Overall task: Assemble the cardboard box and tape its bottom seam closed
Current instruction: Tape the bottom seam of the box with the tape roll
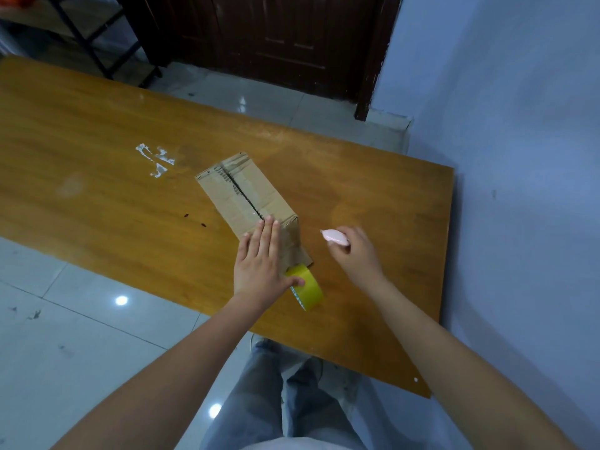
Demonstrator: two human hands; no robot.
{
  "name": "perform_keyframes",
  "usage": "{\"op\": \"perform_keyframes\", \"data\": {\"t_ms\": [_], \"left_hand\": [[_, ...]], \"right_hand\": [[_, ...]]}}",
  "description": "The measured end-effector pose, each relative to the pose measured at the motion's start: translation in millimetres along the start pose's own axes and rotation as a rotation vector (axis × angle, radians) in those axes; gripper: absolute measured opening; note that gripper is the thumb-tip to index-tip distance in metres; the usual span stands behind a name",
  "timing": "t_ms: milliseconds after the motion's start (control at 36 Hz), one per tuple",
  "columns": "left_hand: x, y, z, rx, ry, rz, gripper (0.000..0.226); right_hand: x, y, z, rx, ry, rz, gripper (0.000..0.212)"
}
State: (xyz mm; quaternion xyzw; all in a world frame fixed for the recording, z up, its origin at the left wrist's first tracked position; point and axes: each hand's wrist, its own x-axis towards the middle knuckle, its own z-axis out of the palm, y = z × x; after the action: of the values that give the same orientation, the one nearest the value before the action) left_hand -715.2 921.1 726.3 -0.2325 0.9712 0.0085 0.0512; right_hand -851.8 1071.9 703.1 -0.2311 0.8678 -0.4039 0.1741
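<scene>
A small brown cardboard box stands on the wooden table with its flaps folded shut on top and a dark open seam running along its middle. My left hand lies flat on the near end of the box, fingers spread, thumb touching a yellow tape roll that leans against the box's near side. My right hand hovers to the right of the box, closed around a small pink cutter whose tip points left.
White tape scraps are stuck to the table left of the box. A blue wall runs close along the table's right end. A dark wooden door and a metal rack stand beyond the far edge.
</scene>
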Motion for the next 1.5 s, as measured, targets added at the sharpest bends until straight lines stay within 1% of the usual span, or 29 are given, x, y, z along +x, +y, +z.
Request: {"op": "perform_keyframes", "data": {"t_ms": [56,111,222,278,417,778,972,1222,1306,1361,1417,1500], "left_hand": [[0,0,-1,-0.013,0.002,-0.003,0.126],[0,1,-1,-0.026,0.001,-0.003,0.127],[0,1,0,-0.038,-0.003,-0.006,0.127],[0,0,0,-0.049,-0.006,-0.009,0.126],[1,0,2,-0.051,-0.011,-0.014,0.126],[1,-3,-1,-0.041,-0.023,0.012,0.121],[0,-2,-2,-0.049,-0.029,0.01,0.121],[-1,-1,-1,-0.042,-0.008,0.008,0.123],[-1,-1,0,-0.034,-0.008,0.008,0.122],[-1,-2,0,-0.029,-0.013,0.005,0.123],[-1,-2,0,-0.024,-0.012,0.002,0.123],[0,-2,0,-0.025,-0.012,-0.001,0.124]], "right_hand": [[-8,-17,0,0.062,-0.013,-0.082,0.019],[-16,-28,1,0.051,-0.062,-0.141,0.021],[-23,-36,7,-0.037,-0.174,-0.159,0.029],[-22,-37,12,-0.054,-0.194,-0.147,0.031],[-18,-37,22,-0.056,-0.168,-0.135,0.032],[-17,-41,29,-0.159,-0.115,-0.079,0.032],[-17,-45,31,-0.128,-0.112,-0.052,0.033],[-9,-44,26,-0.111,-0.11,0.002,0.03],[-5,-32,20,-0.107,-0.042,0.045,0.028],[-3,-19,14,-0.104,-0.001,0.097,0.03],[-2,-3,10,-0.144,0.006,0.161,0.036],[-4,20,6,-0.301,-0.025,0.281,0.04]]}}
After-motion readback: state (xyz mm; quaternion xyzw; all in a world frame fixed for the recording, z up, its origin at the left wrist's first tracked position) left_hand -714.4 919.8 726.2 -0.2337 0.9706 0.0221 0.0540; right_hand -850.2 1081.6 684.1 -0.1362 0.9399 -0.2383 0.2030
